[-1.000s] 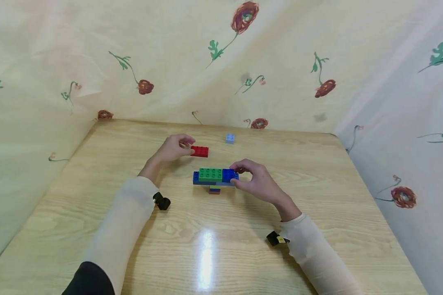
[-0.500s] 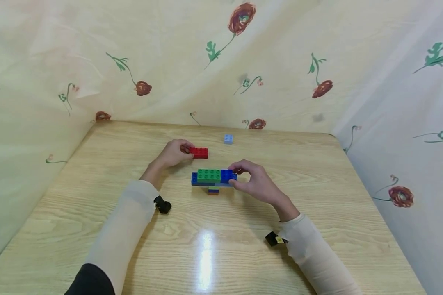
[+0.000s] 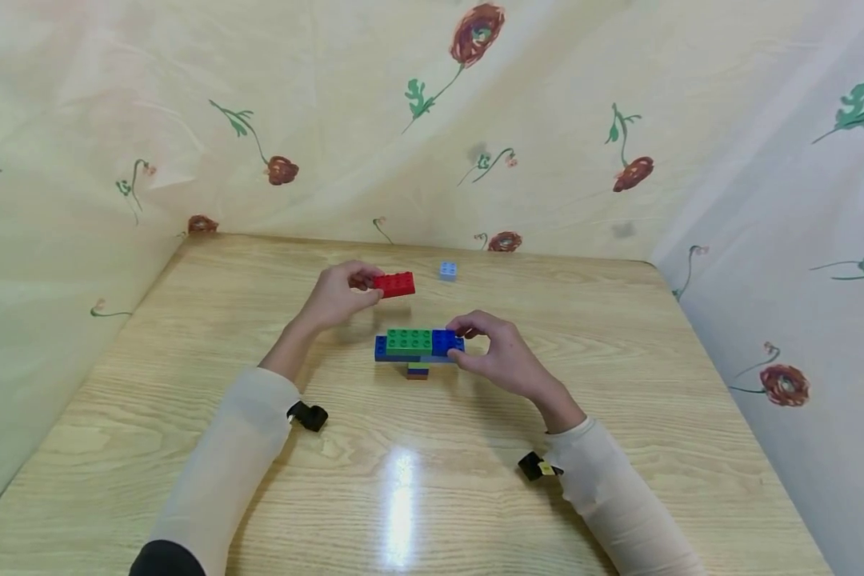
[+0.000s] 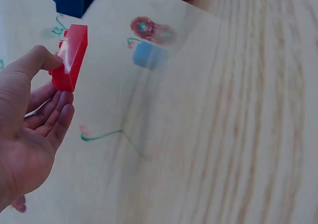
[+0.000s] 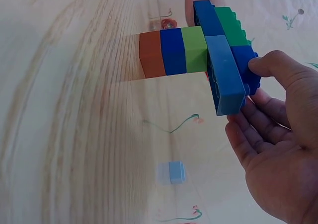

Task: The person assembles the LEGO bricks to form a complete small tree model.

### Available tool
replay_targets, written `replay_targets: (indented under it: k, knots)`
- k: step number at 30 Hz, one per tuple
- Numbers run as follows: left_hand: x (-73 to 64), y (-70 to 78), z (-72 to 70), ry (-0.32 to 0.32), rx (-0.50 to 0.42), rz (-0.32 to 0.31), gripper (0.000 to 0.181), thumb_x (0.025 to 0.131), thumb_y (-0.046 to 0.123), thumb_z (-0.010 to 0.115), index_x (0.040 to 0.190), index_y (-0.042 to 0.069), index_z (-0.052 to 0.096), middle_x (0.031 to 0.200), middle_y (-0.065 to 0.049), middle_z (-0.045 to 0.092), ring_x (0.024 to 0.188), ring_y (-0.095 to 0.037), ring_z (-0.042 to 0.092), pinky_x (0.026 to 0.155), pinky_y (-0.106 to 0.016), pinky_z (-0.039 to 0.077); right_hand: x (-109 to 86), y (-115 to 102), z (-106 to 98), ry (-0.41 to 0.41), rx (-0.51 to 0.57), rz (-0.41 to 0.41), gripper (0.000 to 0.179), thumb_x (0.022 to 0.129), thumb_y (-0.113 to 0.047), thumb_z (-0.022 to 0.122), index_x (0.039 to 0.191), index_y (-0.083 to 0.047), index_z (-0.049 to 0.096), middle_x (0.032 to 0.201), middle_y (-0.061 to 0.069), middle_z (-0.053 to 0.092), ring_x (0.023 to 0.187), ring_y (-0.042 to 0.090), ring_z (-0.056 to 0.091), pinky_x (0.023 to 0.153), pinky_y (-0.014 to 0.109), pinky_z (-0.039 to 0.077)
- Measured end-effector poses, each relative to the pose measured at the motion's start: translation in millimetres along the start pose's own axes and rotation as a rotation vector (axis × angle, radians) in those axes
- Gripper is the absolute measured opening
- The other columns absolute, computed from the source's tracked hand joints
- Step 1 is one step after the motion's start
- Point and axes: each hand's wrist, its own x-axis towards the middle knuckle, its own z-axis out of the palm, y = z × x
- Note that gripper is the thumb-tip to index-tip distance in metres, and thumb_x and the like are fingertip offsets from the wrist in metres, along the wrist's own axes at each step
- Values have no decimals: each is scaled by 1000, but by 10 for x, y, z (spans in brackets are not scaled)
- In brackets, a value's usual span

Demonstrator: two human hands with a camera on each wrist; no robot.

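My left hand [image 3: 340, 294] pinches a red building brick [image 3: 396, 284] by its left end, thumb on the near side. The brick is raised off the table, its shadow below it. My right hand [image 3: 500, 352] holds the right end of a block structure, thumb and fingers on the dark blue brick [image 3: 443, 342] there. Next to that brick, a long green brick [image 3: 409, 342] tops the same crosswise layer. In the right wrist view two blue bricks, one a lighter blue brick [image 5: 224, 75], lie under them, above a column of lime [image 5: 194, 50], blue and orange-brown bricks [image 5: 151, 54].
A small light blue brick [image 3: 448, 271] sits alone near the back of the wooden table [image 3: 475, 512]. Flower-patterned cloth [image 3: 331, 120] hangs along the table's back and sides.
My left hand has taken the red brick up off the table and tilted it slightly. My right hand keeps its place on the structure.
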Motion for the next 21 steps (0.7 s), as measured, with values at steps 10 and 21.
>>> replay_targets:
  k: [10, 21]
  knots:
    - [-313, 355, 47, -1, -54, 141, 30, 91, 15, 77, 119, 9, 71, 113, -10, 71, 101, -26, 66, 99, -54, 55, 25, 7, 26, 9, -15, 14, 31, 90, -11, 80, 119, -7, 69, 118, 9, 72, 106, 27, 64, 96, 57, 56]
    - [-469, 518, 177, -80, -3, 274, 31, 88, 12, 81, 117, 10, 72, 113, -5, 70, 101, -31, 67, 100, -51, 56, 32, 13, 11, 29, -48, 24, 31, 91, -12, 79, 120, -8, 69, 119, 10, 72, 107, 29, 65, 96, 51, 57]
